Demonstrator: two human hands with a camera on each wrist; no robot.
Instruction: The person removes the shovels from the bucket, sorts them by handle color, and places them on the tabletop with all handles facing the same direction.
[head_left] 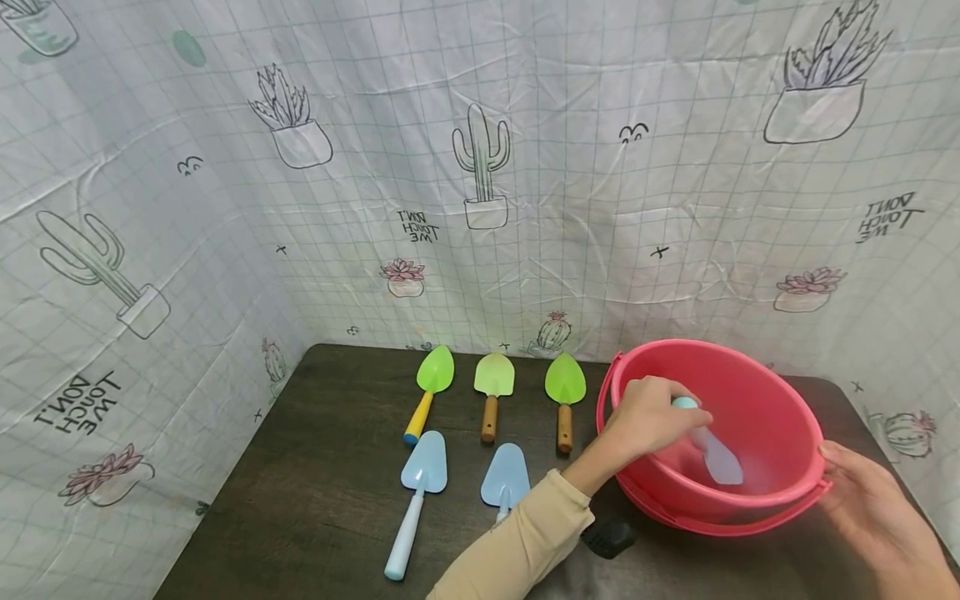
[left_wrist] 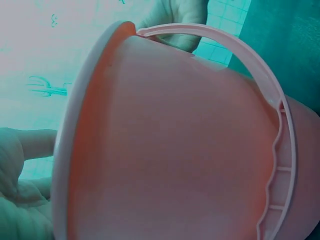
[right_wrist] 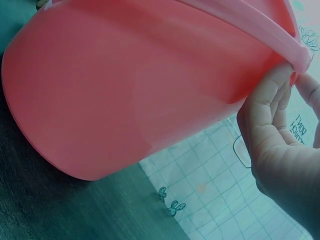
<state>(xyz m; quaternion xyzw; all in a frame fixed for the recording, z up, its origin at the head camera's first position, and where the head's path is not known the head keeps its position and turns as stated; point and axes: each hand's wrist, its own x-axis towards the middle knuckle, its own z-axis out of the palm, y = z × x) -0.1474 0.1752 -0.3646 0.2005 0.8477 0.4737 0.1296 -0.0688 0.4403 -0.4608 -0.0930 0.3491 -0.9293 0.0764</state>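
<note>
A pink bucket (head_left: pixel 720 354) stands at the right of the table, its handle hanging down against its outside. My left hand (head_left: pixel 656 417) reaches over the near left of the rim and holds a pale trowel (head_left: pixel 722 463) by its mint-ended handle, blade pointing down inside the bucket. In the left wrist view the bucket wall hides the trowel, and only part of the left hand (left_wrist: pixel 22 185) shows beside the rim. My right hand (head_left: pixel 862 492) pinches the bucket's right rim, near the handle joint; the right wrist view shows the fingers (right_wrist: pixel 267 97) curled there.
Three green-bladed trowels (head_left: pixel 435 371) (head_left: pixel 494 375) (head_left: pixel 565 379) lie in a row at the back of the dark table (head_left: pixel 315 467). Two light blue trowels (head_left: pixel 425 462) (head_left: pixel 506 475) lie nearer, one partly behind my left sleeve. Below that sleeve is a black object (head_left: pixel 609 537). Patterned cloth (head_left: pixel 360 167) encloses the table.
</note>
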